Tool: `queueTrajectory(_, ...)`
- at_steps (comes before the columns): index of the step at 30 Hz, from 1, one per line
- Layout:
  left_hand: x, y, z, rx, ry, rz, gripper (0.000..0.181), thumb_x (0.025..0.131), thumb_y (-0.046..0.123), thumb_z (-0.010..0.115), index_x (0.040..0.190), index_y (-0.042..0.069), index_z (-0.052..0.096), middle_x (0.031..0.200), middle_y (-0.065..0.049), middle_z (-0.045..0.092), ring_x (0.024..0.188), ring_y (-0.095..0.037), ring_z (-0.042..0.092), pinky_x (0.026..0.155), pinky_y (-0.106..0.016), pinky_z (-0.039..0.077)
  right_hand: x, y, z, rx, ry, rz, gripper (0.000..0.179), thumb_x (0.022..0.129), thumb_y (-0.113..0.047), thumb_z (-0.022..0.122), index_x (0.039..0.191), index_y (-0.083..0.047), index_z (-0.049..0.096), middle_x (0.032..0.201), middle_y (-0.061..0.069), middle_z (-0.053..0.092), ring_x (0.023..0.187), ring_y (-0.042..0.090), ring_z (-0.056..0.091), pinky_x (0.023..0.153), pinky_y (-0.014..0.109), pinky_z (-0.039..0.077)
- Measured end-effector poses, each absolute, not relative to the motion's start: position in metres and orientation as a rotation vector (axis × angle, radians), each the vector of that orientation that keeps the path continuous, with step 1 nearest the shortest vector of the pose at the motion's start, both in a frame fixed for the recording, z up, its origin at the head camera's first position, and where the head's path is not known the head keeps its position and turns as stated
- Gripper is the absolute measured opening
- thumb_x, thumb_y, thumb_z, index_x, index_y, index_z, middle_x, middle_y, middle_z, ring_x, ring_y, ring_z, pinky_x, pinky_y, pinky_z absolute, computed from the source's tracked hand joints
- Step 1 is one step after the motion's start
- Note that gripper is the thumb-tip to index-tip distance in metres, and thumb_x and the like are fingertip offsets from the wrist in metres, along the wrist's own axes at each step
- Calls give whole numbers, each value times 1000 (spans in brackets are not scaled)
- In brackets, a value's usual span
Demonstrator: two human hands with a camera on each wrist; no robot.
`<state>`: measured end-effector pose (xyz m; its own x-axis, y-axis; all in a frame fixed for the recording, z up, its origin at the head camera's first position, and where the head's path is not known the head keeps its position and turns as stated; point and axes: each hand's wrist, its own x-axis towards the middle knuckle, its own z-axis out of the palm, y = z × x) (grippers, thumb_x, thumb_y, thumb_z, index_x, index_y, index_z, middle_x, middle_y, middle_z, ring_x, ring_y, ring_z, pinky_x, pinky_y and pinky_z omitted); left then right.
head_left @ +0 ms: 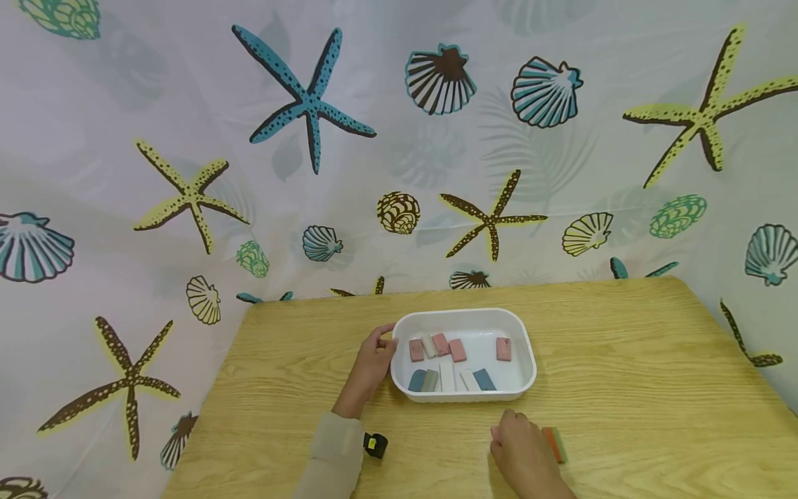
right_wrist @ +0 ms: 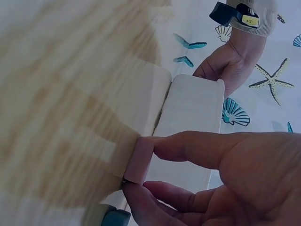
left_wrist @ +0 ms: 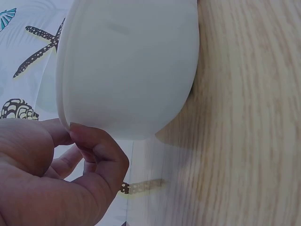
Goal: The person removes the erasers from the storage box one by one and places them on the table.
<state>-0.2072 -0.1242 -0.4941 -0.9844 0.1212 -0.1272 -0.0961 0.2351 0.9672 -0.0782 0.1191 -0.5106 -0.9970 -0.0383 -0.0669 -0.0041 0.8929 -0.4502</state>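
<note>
My left hand (head_left: pixel 376 357) pinches the left rim of a white plastic tub (head_left: pixel 526 360), thumb and finger on its edge in the left wrist view. Inside the tub lie several pink, white and blue erasers, among them a pink eraser (head_left: pixel 503 349) apart on the right and a blue eraser (head_left: pixel 483 380) by the front wall. In front of the tub, my right hand (head_left: pixel 526 450) holds another pink eraser (right_wrist: pixel 139 160) between thumb and fingers, close to the wooden tabletop. Just right of that hand lies an orange and green block-shaped eraser (head_left: pixel 553 445).
The wooden table (head_left: pixel 623 346) extends to both sides of the tub. A white curtain (head_left: pixel 386 152) printed with starfish and shells hangs behind and beside it. A black wrist camera (head_left: pixel 375 445) is strapped at the left sleeve (head_left: pixel 333 450).
</note>
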Motion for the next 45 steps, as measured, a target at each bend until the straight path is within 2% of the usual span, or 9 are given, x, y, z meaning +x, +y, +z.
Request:
queueTrajectory(5, -216, -128, -513, 0, 2329, 1843, 39, 97, 15, 50, 135, 8, 46, 103, -25, 51, 81, -33, 58, 61, -31, 50, -76, 118, -505, -62, 2984, -703, 26, 83, -12, 68, 68, -5, 47, 65, 6, 45, 57, 21, 48, 53, 38, 43)
queueTrajectory(8, -218, -129, -520, -3, 2352, 1829, 38, 97, 18, 50, 135, 11, 46, 102, -22, 52, 80, -29, 58, 62, -30, 51, -76, 118, -494, -107, 2996, -743, 16, 82, -12, 66, 74, -3, 56, 69, 4, 52, 62, 18, 51, 56, 37, 45)
queueTrajectory(13, -219, -129, -522, 9, 2366, 1837, 38, 97, 17, 49, 135, 10, 46, 102, -22, 52, 81, -32, 58, 62, -32, 51, -85, 119, -469, -155, 2955, -1002, 14, 81, -11, 68, 91, -2, 66, 79, 1, 62, 70, 12, 58, 62, 31, 50)
queueTrajectory(17, -218, -128, -520, -20, 2374, 1822, 38, 97, 18, 50, 134, 12, 47, 100, -18, 52, 82, -32, 58, 63, -33, 52, -104, 123, -462, -225, 2985, -1139, 15, 81, -5, 68, 94, 0, 66, 80, 1, 63, 73, 12, 59, 64, 27, 50)
queueTrajectory(25, -218, -127, -520, -28, 2377, 1814, 37, 97, 19, 51, 134, 13, 48, 98, -14, 51, 82, -30, 57, 65, -34, 51, -144, 131, -474, -221, 2998, -1008, 26, 80, -6, 68, 102, 7, 62, 88, 12, 64, 78, 22, 60, 67, 36, 50)
queueTrajectory(34, -220, -128, -525, -8, 2388, 1820, 38, 97, 19, 50, 134, 11, 47, 96, -13, 51, 77, -26, 57, 60, -29, 50, -165, 127, -485, -132, 2881, -797, 22, 79, -9, 69, 93, 7, 63, 81, 12, 63, 67, 20, 55, 60, 36, 48)
queueTrajectory(42, -220, -128, -521, -22, 2366, 1833, 38, 97, 19, 51, 134, 13, 48, 95, -13, 52, 79, -31, 57, 63, -34, 51, -171, 125, -488, -142, 2869, -773, 16, 76, -8, 69, 74, 3, 58, 65, 6, 53, 55, 19, 46, 50, 31, 40)
queueTrajectory(45, -216, -127, -512, -8, 2339, 1855, 39, 97, 16, 51, 135, 9, 46, 94, -15, 51, 80, -36, 56, 64, -38, 51, -172, 125, -489, -128, 2868, -768, 17, 76, -8, 69, 73, 2, 56, 63, 6, 50, 55, 19, 46, 50, 31, 39)
